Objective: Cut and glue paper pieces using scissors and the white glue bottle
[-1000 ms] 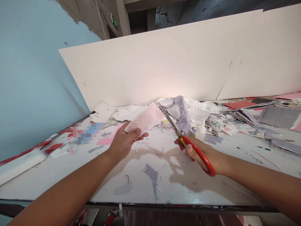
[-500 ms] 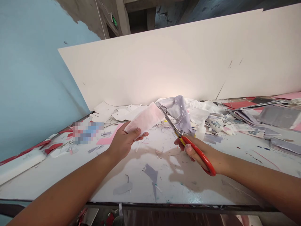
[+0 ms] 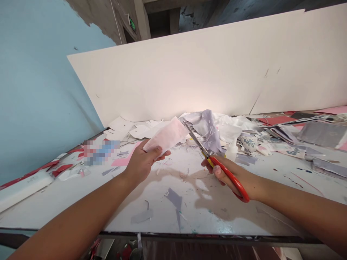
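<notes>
Hardly anything has moved since half a second ago: both hands hold their places, well apart, over the white table (image 3: pixel 238 224), with grey scraps (image 3: pixel 174 198) strewn on the near side. And look, the right hand (image 3: pixel 240 172) is wrapped round the red-handled scissors (image 3: pixel 216 161), long metal blades slanting away and leftward! Across from it, the left hand (image 3: pixel 142 162) has a pink piece (image 3: pixel 169 135) pinched between thumb and fingers, pale, thin, flat, oblong, clear of the tabletop. It sits between the two hands, near end in the left grip, long axis running away and to the right, and the blade tips are right by its far end, though whether they touch, can't tell. Beyond, a heap of lilac cloth (image 3: pixel 211 133), then a tall white board (image 3: pixel 217 65) behind it all
</notes>
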A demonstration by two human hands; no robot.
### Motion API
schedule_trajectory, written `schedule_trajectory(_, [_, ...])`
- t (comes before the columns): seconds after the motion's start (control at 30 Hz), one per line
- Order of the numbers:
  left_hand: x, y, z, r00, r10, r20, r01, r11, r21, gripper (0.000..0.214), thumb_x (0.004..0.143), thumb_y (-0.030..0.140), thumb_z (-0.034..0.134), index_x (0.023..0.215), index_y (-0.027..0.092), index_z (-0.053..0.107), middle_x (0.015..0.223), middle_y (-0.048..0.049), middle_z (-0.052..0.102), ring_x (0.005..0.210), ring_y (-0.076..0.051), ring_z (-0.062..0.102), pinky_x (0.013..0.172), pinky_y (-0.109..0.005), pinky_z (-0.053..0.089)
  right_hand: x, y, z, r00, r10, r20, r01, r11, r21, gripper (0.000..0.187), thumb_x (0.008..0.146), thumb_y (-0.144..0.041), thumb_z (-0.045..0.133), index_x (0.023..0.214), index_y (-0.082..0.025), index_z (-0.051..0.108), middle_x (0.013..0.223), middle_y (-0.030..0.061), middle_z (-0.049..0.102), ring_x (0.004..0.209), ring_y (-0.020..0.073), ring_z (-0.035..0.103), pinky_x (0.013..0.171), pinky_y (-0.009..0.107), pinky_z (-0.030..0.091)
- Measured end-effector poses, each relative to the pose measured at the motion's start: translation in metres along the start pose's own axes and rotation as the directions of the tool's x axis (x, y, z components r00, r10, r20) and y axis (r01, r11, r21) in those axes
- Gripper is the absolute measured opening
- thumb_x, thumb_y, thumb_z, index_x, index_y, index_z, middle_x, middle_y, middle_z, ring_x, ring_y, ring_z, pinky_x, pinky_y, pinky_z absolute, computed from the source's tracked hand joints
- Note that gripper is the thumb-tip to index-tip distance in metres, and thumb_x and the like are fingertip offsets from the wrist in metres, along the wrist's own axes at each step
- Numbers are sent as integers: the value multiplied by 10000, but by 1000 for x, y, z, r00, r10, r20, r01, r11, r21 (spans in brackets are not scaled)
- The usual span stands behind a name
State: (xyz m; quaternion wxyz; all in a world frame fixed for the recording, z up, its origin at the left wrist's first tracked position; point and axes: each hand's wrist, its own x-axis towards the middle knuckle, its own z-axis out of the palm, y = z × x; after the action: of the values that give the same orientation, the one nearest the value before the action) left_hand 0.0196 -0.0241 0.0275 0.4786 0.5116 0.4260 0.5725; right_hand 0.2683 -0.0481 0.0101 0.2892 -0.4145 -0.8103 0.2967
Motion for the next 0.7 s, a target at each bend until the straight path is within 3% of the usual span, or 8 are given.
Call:
schedule_trajectory(0.17, [-1, 0, 0, 1000, 4, 7, -5, 1000, 27, 284, 602, 339, 689, 797, 184, 553, 792, -31, 629, 808, -230, 634, 716, -339, 471, 0, 2, 1, 1000, 6, -3, -6, 1000, 28, 517, 775, -654, 245, 759, -183, 457, 746, 40, 483, 624, 138, 444, 509, 272, 411])
schedule_trajectory(0.33, [-1, 0, 1, 1000, 9, 19, -10, 999, 33, 295, 607, 338, 682, 839, 201, 562, 807, -16, 634, 771, -206, 637, 714, -340, 476, 2, 0, 1, 1000, 18, -7, -18, 1000, 13, 506, 789, -639, 226, 694, -183, 424, 763, 35, 490, 568, 112, 416, 502, 268, 401])
schedule_trajectory(0.7, [-2, 0, 1, 999, 3, 41, -4, 1000, 24, 271, 611, 328, 685, 804, 182, 563, 750, -21, 635, 764, -207, 637, 702, -321, 472, 3, 6, 0, 999, 30, 19, -30, 999, -24, 484, 794, -630, 234, 745, -190, 429, 744, 12, 470, 524, 97, 382, 504, 258, 377])
